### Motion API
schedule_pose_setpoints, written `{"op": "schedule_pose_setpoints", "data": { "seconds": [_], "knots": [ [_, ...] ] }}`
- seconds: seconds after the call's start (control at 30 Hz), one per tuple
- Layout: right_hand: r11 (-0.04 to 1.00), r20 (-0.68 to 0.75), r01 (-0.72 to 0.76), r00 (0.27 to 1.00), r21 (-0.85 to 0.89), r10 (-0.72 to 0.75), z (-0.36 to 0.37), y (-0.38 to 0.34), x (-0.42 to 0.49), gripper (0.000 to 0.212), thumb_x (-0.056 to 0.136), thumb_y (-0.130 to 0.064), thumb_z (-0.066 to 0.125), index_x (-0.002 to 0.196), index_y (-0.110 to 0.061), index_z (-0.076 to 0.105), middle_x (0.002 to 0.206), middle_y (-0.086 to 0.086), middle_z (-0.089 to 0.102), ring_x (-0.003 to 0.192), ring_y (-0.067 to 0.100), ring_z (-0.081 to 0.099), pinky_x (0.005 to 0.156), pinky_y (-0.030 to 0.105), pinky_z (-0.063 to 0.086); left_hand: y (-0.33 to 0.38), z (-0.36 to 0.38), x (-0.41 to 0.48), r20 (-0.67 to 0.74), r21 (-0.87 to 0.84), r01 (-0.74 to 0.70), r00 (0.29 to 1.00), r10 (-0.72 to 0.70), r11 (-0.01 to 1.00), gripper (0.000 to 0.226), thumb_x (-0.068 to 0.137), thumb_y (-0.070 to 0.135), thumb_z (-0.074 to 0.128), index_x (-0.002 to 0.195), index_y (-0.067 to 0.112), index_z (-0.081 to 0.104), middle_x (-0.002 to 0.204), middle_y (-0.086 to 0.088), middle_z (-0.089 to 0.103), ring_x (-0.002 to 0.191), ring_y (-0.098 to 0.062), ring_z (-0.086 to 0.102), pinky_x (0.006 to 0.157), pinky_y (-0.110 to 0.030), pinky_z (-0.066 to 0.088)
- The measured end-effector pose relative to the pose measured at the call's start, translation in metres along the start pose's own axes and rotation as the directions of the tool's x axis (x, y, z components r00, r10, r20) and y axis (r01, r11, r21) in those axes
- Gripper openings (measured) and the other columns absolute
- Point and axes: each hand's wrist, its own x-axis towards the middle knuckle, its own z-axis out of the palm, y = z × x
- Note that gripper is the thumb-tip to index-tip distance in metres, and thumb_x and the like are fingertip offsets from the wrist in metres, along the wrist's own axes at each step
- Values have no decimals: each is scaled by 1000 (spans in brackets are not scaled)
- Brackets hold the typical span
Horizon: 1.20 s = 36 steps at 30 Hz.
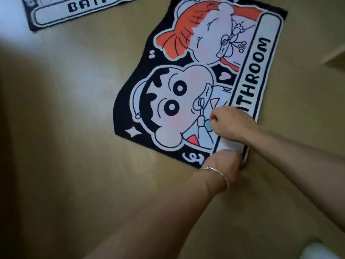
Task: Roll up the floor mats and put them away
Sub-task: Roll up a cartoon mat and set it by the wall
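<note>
The left hand point(226, 162) grips the near corner of the cartoon mat point(186, 86). The right hand point(230, 122) rests on this mat with curled fingers; whether it pinches the fabric I cannot tell. The mat lies flat on the floor point(74, 128), stretching toward 1 o'clock. A second mat point(78, 10) lies at 11 o'clock.

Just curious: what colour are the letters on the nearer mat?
Black letters on a white band; head view shows them.

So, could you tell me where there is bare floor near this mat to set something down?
The widest bare floor lies left of the near mat, below the second mat. More lies under its lower edge, left of the left arm. Crowded: its lower right corner, where the left hand and right hand work.
</note>
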Motion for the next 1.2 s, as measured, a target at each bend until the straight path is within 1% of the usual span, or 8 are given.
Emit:
{"op": "schedule_pose_setpoints", "data": {
  "seconds": [0.1,0.2,0.37,0.53,0.73,0.9,1.07,1.2],
  "knots": [
    [994,56,-97,994,54,94,9,47,-22,25,93,-23,40,106,-18,61,113,3,59,96,22,55,81,36,48,19,20,7,51,75,-243,969,240,967,28,91,29,54,114,12,56,109,-8,59,98,-26,57,73,-30,40],
    [984,-1,-155,988,88,155,28,79,-48,26,93,-23,45,112,-17,61,118,5,54,104,23,52,84,34,45,-15,16,-4,11,385,-323,938,346,864,29,90,39,49,110,20,58,105,0,58,97,-22,55,79,-32,40],
    [995,8,-98,995,34,98,57,66,-90,62,91,-42,58,142,-17,35,148,7,28,137,23,26,110,37,29,-83,-24,-17,-33,579,-182,969,246,795,70,79,65,53,135,25,40,131,2,42,118,-19,38,103,-33,29],
    [999,-14,38,999,-29,-39,86,25,-101,66,85,-47,63,138,-17,38,147,7,26,139,22,20,113,39,24,-90,-40,-14,93,663,-223,972,218,715,89,71,64,65,143,30,25,144,1,22,132,-19,23,112,-34,21],
    [988,-113,153,982,-8,-153,82,2,-88,31,92,-17,56,123,-15,55,125,3,47,122,18,37,97,36,43,-82,-49,-18,103,666,-261,960,260,699,39,96,45,40,133,33,48,141,0,37,126,-20,34,87,-31,44],
    [994,18,98,995,51,-99,58,10,-76,24,95,-9,44,117,-17,50,107,3,57,99,23,55,76,36,47,-69,-45,-18,37,708,-153,983,180,689,21,100,25,35,116,19,48,101,0,61,89,-22,60,67,-33,45],
    [992,77,129,989,-8,-128,36,32,-80,30,96,-7,44,120,-23,33,95,5,59,76,25,57,65,37,48,-54,-30,-13,-65,561,-97,985,161,822,25,100,27,35,124,22,28,100,-1,65,62,-23,50,53,-31,37],
    [983,18,176,984,-46,-175,38,63,-88,23,98,-9,41,116,-24,39,101,2,50,78,23,53,68,38,46,-47,-20,-7,-22,628,-191,965,262,755,32,101,29,33,132,25,28,109,-1,57,72,-19,51,54,-28,34]
  ]
}}
